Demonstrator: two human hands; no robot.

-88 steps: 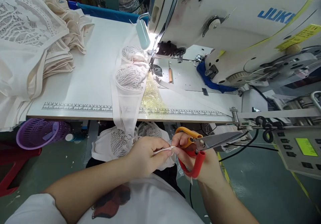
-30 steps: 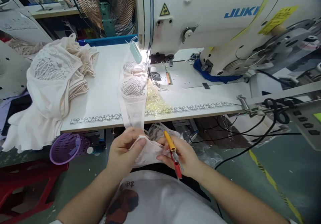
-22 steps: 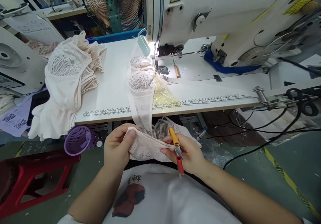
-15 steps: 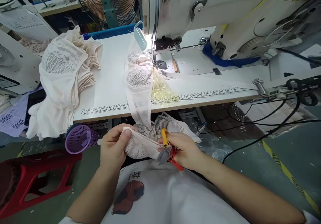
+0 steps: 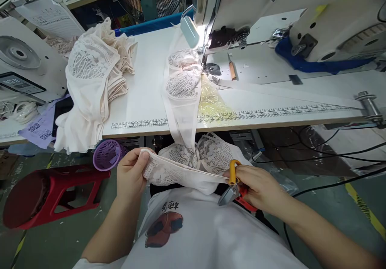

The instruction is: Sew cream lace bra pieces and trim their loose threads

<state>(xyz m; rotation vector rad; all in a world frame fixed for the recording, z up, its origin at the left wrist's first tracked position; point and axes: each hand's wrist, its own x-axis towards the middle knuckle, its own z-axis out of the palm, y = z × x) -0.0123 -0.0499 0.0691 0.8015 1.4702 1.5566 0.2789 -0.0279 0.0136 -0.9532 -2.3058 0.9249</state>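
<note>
Above my lap, a white lace bra (image 5: 183, 174) is stretched sideways between my hands. My left hand (image 5: 132, 174) is closed, pinching the bra's left end between thumb and fingers. My right hand (image 5: 261, 185) pinches the other end of its edge and also holds small scissors (image 5: 233, 177) with a yellow and a red handle. Their grey blades point down and left, below the fabric. From the lace pieces behind, a strip of white fabric runs up to more lace cups (image 5: 183, 85) lying by the sewing machine's needle area.
The sewing machine (image 5: 241, 3) stands over the white table (image 5: 144, 100), its lamp lit. A stack of lace bra pieces (image 5: 90, 80) hangs over the front edge at left. Below are a purple basket (image 5: 105, 155) and a red stool (image 5: 57, 192). Black cables (image 5: 331, 184) run at right.
My right hand has moved right with the scissors, drawing the bra's edge out longer and straighter. My left hand keeps its pinch. The whole view has shifted somewhat.
</note>
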